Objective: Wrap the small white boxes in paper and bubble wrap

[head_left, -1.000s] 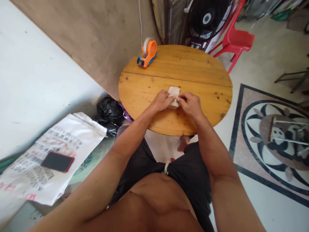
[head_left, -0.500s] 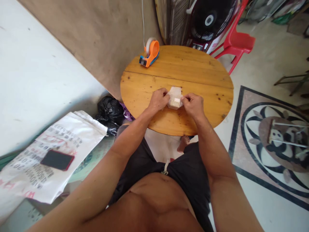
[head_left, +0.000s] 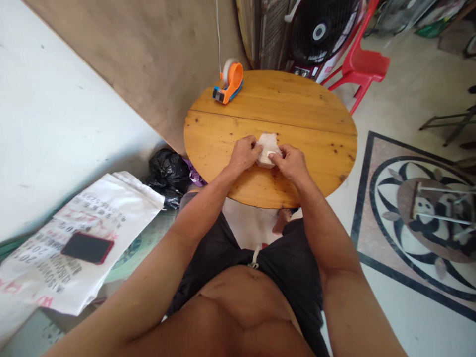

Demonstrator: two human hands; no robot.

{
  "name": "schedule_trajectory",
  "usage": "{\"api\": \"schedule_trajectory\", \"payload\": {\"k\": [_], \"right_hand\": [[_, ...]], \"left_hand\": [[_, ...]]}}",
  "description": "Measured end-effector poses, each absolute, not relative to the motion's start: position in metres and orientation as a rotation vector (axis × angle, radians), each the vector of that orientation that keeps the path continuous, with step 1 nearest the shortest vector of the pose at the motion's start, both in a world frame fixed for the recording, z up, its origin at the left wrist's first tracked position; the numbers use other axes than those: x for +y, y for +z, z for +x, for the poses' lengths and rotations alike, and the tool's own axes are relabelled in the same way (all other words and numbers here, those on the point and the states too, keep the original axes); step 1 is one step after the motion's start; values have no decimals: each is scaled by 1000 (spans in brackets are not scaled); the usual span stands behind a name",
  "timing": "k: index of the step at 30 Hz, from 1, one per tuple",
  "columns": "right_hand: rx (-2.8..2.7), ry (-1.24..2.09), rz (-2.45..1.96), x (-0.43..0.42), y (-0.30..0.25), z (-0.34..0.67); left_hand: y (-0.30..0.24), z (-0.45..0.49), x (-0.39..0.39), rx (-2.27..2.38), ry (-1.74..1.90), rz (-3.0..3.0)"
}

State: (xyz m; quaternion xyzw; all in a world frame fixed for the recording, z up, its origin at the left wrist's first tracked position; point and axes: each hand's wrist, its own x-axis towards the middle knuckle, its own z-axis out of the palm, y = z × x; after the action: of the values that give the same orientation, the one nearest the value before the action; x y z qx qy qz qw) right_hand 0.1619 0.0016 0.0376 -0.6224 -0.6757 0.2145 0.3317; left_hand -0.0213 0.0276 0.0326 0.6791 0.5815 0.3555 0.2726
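Observation:
A small block-shaped package [head_left: 268,145] in thin whitish wrapping lies on the round wooden table [head_left: 297,106]. The exact kind of wrapping and what is inside cannot be made out. My left hand [head_left: 243,152] is closed at the package's left side, fingers pinching the wrapping. On the opposite side my right hand [head_left: 292,159] grips the edge, its thumb pressed onto the front part of the top by a small white patch. Toward the table's back left stands an orange and blue tape dispenser [head_left: 233,82] with a roll of tape, apart from both hands.
A black fan [head_left: 316,32] and a red plastic chair [head_left: 362,64] stand behind the table. Black plastic bags [head_left: 169,171] sit at its left. Nearer on the left, a phone [head_left: 87,247] rests on a white printed sack [head_left: 122,203].
My right hand has moved slightly left and inward, bringing its thumb onto the package. The wrapping's right side now lies folded over the top. My left hand has barely moved.

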Motion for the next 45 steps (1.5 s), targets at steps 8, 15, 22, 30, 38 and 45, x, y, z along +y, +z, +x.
{"api": "schedule_trajectory", "payload": {"k": [8,15,22,30,38,45], "right_hand": [[-1722,640,-1669,4,40,159],[-1702,650,-1674,1,42,156],[-1713,647,-1685,1,42,156],[-1709,661,-1674,2,39,157],[-1713,688,-1654,1,39,158],[-1719,709,-1627,4,37,158]], "left_hand": [[32,-29,27,1730,981,1773],[35,-46,21,1824,905,1765],[41,-54,15,1656,790,1880],[51,-55,11,1752,773,1860],[52,-73,8,1787,617,1775],[40,-63,18,1589,761,1541]]}}
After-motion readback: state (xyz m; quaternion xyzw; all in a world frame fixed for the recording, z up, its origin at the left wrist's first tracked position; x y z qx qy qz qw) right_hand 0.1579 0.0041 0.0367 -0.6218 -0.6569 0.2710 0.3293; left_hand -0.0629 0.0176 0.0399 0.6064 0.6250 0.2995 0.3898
